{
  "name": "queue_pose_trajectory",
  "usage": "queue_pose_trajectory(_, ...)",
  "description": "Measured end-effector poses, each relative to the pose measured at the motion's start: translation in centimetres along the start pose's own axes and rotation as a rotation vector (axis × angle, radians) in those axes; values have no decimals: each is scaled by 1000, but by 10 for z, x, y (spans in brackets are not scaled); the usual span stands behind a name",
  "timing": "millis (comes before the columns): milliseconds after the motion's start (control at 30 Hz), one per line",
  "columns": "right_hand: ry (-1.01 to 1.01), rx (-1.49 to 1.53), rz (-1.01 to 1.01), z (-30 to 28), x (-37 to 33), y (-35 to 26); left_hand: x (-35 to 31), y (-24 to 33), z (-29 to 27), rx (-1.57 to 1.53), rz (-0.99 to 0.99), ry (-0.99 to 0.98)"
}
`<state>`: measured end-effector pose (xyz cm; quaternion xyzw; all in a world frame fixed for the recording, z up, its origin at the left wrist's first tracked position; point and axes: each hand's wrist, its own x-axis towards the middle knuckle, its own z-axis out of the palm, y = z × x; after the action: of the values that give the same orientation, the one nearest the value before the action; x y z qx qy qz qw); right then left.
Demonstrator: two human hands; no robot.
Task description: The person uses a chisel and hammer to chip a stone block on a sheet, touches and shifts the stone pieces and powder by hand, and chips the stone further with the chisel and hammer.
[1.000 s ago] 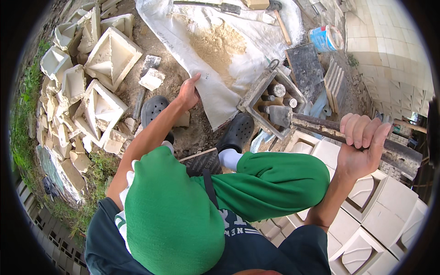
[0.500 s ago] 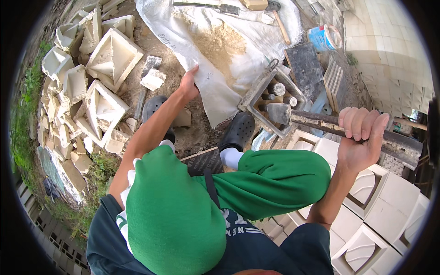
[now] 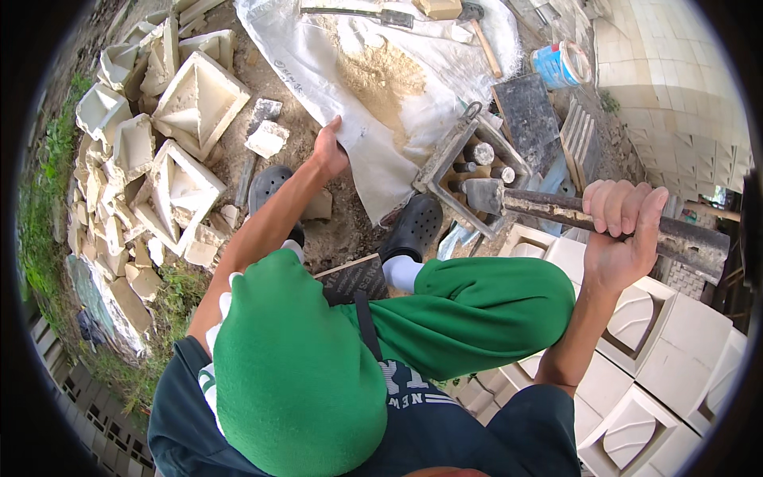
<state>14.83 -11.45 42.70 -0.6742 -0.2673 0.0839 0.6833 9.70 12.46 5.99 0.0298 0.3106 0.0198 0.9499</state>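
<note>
My left hand [image 3: 329,149] is closed on the near left edge of a white woven plastic sheet [image 3: 373,176], its thumb on top and the other fingers mostly hidden. Sandy tan powder [image 3: 388,75] lies spread on that sheet. Out to the right, my right hand [image 3: 624,234] wraps round a long, dirt-crusted dark bar [image 3: 548,208] with a flared grey end. This flared end lies over a grey metal frame mould [image 3: 433,181], in which several round rods stand. I cannot tell whether the end touches the frame.
Broken cream cast blocks [image 3: 199,103] pile up at the left. Patterned pale blocks [image 3: 632,322] stand close at the right. A hammer [image 3: 486,48] lies at the sheet's far edge, near a blue and white bucket [image 3: 561,63]. A dark board [image 3: 528,115] leans behind the mould.
My right hand has shifted very slightly left along with the bar. My left hand keeps its hold on the sheet's edge, nearly still.
</note>
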Motion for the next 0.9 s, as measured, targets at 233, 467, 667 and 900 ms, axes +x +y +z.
queue_pose_trajectory(233, 16, -4, 12, -5, -1, 0, -20, -13, -15, 32, -47, 44)
queue_pose_trajectory(467, 8, -3, 20, -2, 0, 1, -12, -34, -78, 752, -55, 349)
queue_pose_trajectory(667, 16, -21, 10, -9, -5, -2, -20, -44, -17, 673, -19, 127)
queue_pose_trajectory(900, 7, -27, 17, -14, -7, -1, -17, -46, -35, 578, 28, -44)
